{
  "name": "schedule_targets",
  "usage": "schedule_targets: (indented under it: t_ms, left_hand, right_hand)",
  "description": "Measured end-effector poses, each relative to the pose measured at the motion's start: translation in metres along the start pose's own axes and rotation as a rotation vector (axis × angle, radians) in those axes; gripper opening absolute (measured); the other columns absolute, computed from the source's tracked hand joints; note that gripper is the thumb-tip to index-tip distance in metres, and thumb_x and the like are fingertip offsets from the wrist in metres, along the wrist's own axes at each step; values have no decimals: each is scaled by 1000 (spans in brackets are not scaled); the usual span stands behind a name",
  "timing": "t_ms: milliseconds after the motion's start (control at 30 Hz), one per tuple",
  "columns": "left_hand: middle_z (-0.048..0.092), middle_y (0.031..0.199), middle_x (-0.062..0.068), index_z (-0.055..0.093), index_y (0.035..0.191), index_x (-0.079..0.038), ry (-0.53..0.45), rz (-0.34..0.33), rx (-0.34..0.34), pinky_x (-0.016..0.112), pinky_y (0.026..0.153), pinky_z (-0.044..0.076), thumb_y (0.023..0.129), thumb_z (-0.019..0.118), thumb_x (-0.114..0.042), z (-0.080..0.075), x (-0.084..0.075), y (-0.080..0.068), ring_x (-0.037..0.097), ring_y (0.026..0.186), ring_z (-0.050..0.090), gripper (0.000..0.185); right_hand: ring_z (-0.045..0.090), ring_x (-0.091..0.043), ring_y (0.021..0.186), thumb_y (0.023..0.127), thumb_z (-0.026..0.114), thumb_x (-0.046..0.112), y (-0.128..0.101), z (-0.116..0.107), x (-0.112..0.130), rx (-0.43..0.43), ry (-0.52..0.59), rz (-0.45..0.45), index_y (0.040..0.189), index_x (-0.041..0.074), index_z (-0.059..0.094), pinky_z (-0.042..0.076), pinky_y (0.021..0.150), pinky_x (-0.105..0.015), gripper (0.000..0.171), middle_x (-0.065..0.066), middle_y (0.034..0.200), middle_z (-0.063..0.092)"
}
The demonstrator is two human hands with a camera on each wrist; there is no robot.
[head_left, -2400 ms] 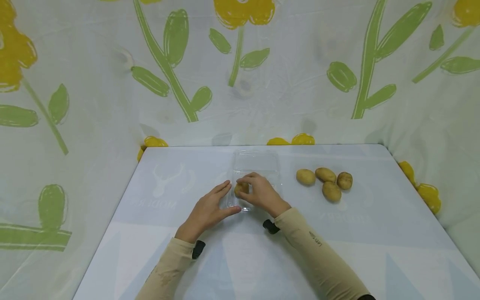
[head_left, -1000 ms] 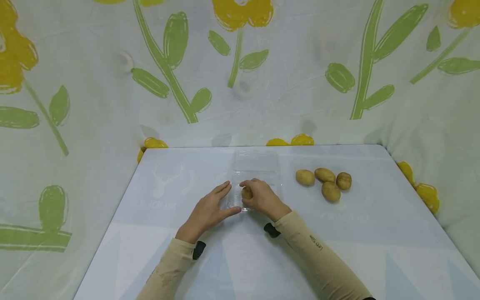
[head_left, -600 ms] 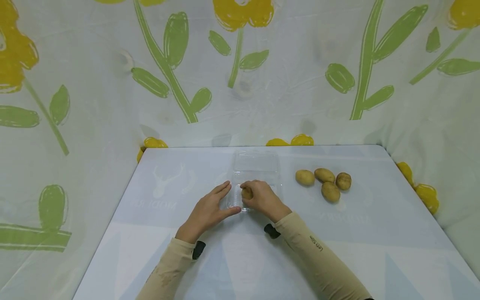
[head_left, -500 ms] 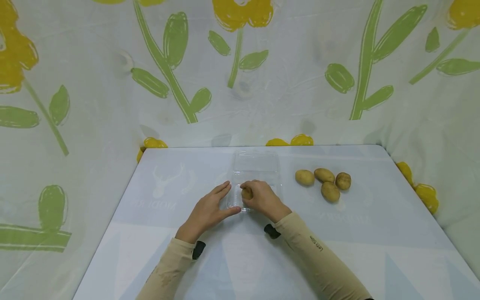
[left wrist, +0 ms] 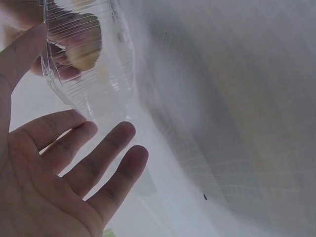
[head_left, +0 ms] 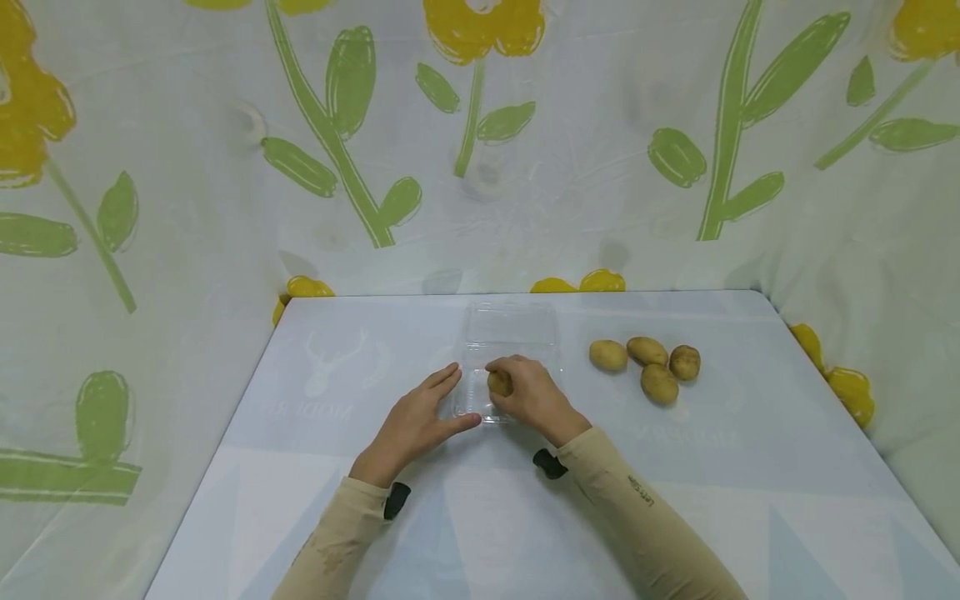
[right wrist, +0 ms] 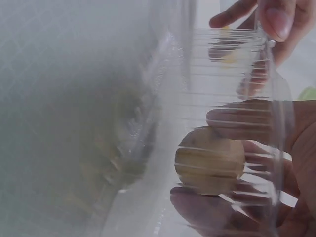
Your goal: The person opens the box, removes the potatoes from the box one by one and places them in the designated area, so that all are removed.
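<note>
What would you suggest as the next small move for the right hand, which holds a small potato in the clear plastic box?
Probably let go and withdraw. The right hand still grips the small yellow-brown potato low inside the clear plastic clamshell box, while the left hand steadies the box's near corner with straight fingers. Four loose potatoes remain on the pale table to the right.

Since 2.4 seconds ago, the right hand (head_left: 534, 396) has carried the potato (head_left: 500, 383) slightly rightward inside the clear container (head_left: 512, 333), from its left edge toward the middle.
</note>
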State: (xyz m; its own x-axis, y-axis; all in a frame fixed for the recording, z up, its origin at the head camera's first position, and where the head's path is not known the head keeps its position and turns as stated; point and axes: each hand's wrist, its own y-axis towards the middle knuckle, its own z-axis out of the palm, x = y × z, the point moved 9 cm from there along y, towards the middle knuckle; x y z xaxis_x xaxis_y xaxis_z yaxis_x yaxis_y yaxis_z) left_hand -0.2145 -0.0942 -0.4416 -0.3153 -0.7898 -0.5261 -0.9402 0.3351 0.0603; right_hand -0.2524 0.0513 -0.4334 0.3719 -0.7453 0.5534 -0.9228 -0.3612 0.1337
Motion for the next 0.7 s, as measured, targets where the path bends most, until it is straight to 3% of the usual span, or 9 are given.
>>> schedule_targets:
  t_ms: [367, 700]
  left_hand:
    - [29, 150, -8, 36, 144, -16, 1, -5, 3, 42, 106, 33, 76, 62, -65, 1, 1, 0, 17, 136, 30, 88]
    - [29, 150, -9, 37, 143, -15, -12, -10, -6, 43, 106, 33, 75, 65, -61, 2, 2, 1, 16, 136, 30, 87]
  right_hand:
    - [55, -12, 96, 76, 76, 15, -8, -19, 1, -64, 57, -20, 115, 10, 65, 48, 85, -29, 41, 1, 111, 63]
    - [54, -11, 89, 77, 76, 17, -14, -35, -3, -105, 44, 2, 115, 12, 64, 51, 76, -27, 41, 3, 108, 62]
